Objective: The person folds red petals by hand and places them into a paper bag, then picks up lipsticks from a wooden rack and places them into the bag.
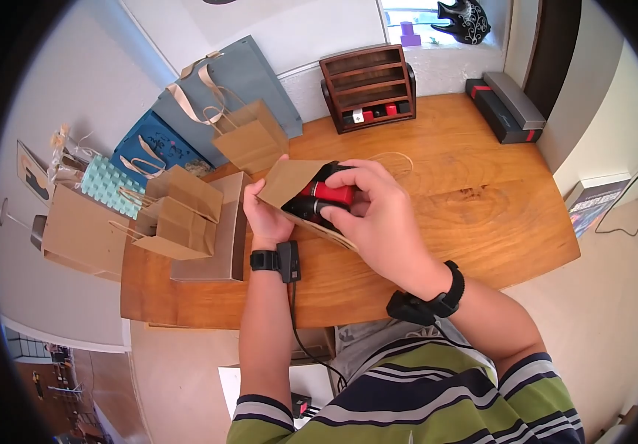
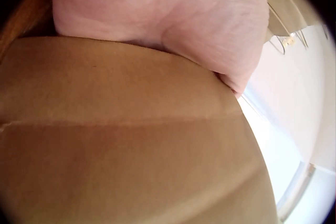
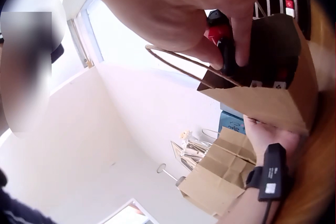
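A brown paper bag (image 1: 290, 182) is tilted over the table, its mouth toward my right hand. My left hand (image 1: 268, 216) grips it from the left side, and in the left wrist view the palm lies against the brown paper (image 2: 121, 87). At the bag's mouth, my right hand (image 1: 387, 216) has thumb and fingers curled on a small black-and-red object (image 3: 227, 50); its exact kind cannot be told. A red piece (image 1: 333, 194) and shiny black parts show between the fingers. Deeper in the bag, the right wrist view shows small white-marked items (image 3: 280, 85).
On the wooden table (image 1: 481, 200), a dark wooden rack (image 1: 369, 78) holds small red, white and black pieces. Other paper bags (image 1: 178, 229) stand left on a flat brown box (image 1: 231, 255), with a large grey bag (image 1: 256, 74) behind. Dark boxes (image 1: 507, 111) lie back right.
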Demonstrator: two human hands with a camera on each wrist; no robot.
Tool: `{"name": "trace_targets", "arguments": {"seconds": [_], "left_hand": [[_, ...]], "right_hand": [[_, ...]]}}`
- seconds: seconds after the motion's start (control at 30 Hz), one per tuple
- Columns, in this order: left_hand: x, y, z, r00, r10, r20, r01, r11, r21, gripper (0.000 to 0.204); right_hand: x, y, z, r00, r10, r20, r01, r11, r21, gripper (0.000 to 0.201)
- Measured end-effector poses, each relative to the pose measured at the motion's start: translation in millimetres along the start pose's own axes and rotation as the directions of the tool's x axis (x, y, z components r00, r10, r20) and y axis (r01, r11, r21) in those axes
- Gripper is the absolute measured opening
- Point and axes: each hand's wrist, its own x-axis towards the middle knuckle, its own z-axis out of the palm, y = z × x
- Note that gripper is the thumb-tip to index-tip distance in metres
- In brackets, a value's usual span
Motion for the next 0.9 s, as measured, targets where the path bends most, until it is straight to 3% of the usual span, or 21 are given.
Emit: {"name": "trace_targets", "arguments": {"seconds": [0.13,0.43,0.63,0.73,0.9], "left_hand": [[1.7,-0.4,-0.7,1.000,0.027,-0.003,-0.027,0.999,0.027,0.071],[3.3,-2.4,-0.6,0.998,0.050,-0.025,-0.049,0.998,0.028,0.069],[-0.2,-0.3,12.5,0.996,0.084,-0.008,-0.083,0.991,0.109,0.070],[3.6,-2.0,4.6,0.996,0.089,0.006,-0.089,0.995,0.053,0.069],[0.9,0.4,12.8,0.993,0.119,-0.022,-0.116,0.989,0.092,0.068]], "right_hand": [[6.2,6.6,16.9,0.999,0.034,-0.040,-0.030,0.996,0.089,0.032],[17.9,4.9,39.3,0.989,0.041,-0.144,-0.039,0.999,0.018,0.029],[21.9,10.4,53.8,0.986,0.069,-0.151,-0.079,0.995,-0.062,0.025],[25.5,14.4,57.9,0.988,0.072,-0.140,-0.081,0.995,-0.064,0.025],[32.8,16.6,63.6,0.996,0.010,-0.090,-0.026,0.983,-0.181,0.021]]}}
